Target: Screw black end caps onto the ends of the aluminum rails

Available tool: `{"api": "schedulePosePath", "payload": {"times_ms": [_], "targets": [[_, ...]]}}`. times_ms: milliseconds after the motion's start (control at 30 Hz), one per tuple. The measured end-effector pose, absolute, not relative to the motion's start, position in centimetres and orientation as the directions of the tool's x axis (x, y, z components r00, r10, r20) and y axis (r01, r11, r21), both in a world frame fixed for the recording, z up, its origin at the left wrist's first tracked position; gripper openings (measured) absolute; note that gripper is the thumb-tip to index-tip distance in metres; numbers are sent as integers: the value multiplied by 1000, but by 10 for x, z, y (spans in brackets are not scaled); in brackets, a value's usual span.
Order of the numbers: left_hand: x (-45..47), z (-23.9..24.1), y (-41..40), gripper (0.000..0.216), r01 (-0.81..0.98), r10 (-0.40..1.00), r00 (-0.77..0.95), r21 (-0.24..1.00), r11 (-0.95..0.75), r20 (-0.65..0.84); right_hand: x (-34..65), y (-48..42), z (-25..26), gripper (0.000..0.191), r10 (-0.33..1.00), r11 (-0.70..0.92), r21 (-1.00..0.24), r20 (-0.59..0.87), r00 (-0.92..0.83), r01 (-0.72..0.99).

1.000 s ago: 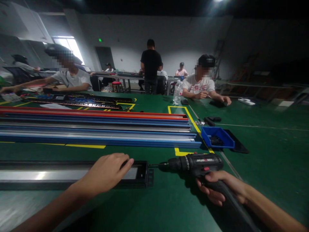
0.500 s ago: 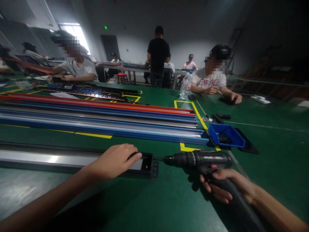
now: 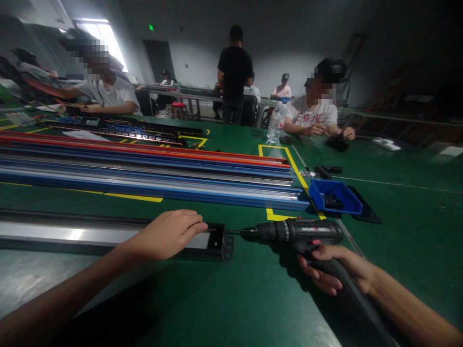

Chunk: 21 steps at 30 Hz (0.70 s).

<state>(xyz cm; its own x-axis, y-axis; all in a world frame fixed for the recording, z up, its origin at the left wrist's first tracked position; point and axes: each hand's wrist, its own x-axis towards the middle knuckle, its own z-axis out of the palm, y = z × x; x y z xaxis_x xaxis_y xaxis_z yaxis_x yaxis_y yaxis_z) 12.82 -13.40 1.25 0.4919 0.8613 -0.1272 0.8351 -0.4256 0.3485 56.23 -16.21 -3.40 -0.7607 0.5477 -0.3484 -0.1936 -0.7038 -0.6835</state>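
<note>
A long black rail (image 3: 90, 234) with a silvery inner strip runs in from the left across the green table. My left hand (image 3: 177, 233) is closed over it near its right end, fingers together along the top. At that end sits a black end piece (image 3: 227, 246) with a slotted tab. My right hand (image 3: 333, 270) wraps round the handle of a black cordless drill (image 3: 314, 232), lying on its side with the chuck facing left. Its long thin bit (image 3: 235, 232) reaches the end of the rail; whether it sits in a screw is too small to see.
Beyond the rail lie several long blue and orange-red profiles (image 3: 217, 185). A blue bin (image 3: 340, 202) with black parts stands on the right, past the drill. Farther back are a plastic bottle (image 3: 276, 124) and a seated co-worker (image 3: 311, 113) handling a dark item.
The view has shifted slightly, so everything sits a little higher and more to the left. Both hands keep their hold, and the drill bit stays at the rail's end.
</note>
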Motion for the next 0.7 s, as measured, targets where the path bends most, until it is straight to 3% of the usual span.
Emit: {"api": "schedulePosePath", "payload": {"times_ms": [700], "targets": [[128,10,-131,41,834,851,512,305,-460,-117,564,-163,-35,27,543,-702,-691,-363,-758,-172]]}}
